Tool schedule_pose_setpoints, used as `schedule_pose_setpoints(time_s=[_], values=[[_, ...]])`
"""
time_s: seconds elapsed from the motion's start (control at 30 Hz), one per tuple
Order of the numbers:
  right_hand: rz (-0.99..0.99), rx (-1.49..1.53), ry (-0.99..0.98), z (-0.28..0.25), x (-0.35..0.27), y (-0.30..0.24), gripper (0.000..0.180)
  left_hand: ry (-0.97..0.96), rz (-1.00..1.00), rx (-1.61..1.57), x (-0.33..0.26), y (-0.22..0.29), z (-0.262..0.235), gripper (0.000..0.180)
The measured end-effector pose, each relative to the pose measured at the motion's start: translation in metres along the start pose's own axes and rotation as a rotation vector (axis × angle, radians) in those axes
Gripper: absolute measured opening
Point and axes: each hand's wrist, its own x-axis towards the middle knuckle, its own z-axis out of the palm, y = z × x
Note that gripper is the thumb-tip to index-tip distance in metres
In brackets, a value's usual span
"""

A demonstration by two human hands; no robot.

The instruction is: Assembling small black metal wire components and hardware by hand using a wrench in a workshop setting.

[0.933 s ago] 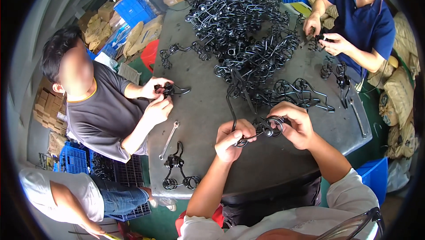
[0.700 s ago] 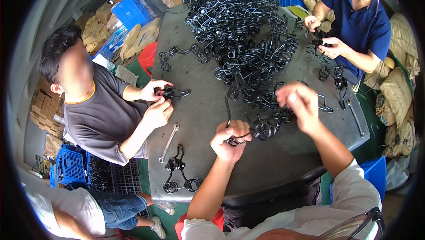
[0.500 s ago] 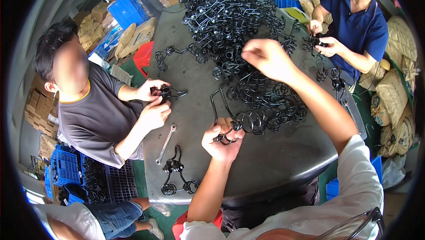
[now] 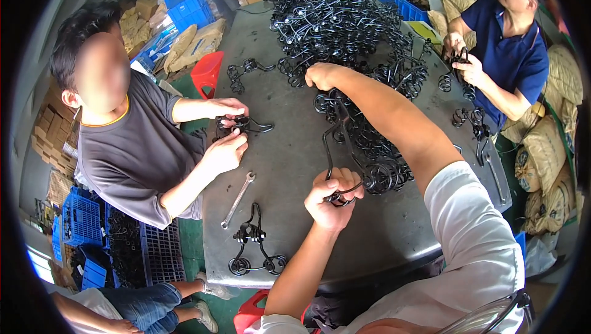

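My left hand (image 4: 335, 198) is closed around a black bent-wire part (image 4: 330, 149) with coiled ends. Its long arms stand up from my fist toward the pile. My right hand (image 4: 321, 76) reaches across to the near left edge of a large tangled pile of black coiled wire parts (image 4: 345, 20). Its fingers are curled downward, and whatever they grip is hidden. On the table (image 4: 277, 131), left of my left forearm, lie a joined black wire assembly (image 4: 251, 235) and a combination wrench (image 4: 238, 200).
At the left a person's hands (image 4: 231, 134) work on a black wire part; another person at the far right holds one too (image 4: 460, 66). A second wrench (image 4: 496, 180) lies at the right edge. Blue crates (image 4: 86, 226), sacks (image 4: 545, 149) and red stools (image 4: 207, 73) surround the table.
My right hand has moved left and down to the pile's edge. My left hand has shifted slightly right with the wire part. The view has turned a little.
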Motion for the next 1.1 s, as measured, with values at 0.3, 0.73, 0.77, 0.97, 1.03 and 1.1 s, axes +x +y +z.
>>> schedule_pose_setpoints(time_s=[0.3,0.73,0.77,0.97,1.03,1.1], values=[[0.061,0.438,0.208,-0.014,-0.019,0.013,0.051,-0.020,-0.001,0.012,0.000,0.001,-0.002,0.027],[-0.212,1.836,0.022,-0.056,-0.092,0.033,0.050,-0.032,-0.022,0.010,0.000,-0.005,0.006,0.027],[-0.206,1.834,0.030,-0.058,-0.101,0.031,0.050,-0.054,-0.026,0.079,0.000,-0.005,0.008,0.027],[-0.460,2.054,0.067,-0.069,-0.176,0.012,0.048,-0.166,-0.081,0.268,-0.005,-0.013,0.008,0.027],[-0.451,2.093,0.131,-0.064,-0.199,0.008,0.043,-0.169,-0.171,0.371,-0.005,-0.019,0.009,0.027],[-0.456,2.074,0.183,-0.065,-0.229,-0.002,0.044,-0.197,-0.214,0.380,-0.008,-0.026,0.007,0.028]])
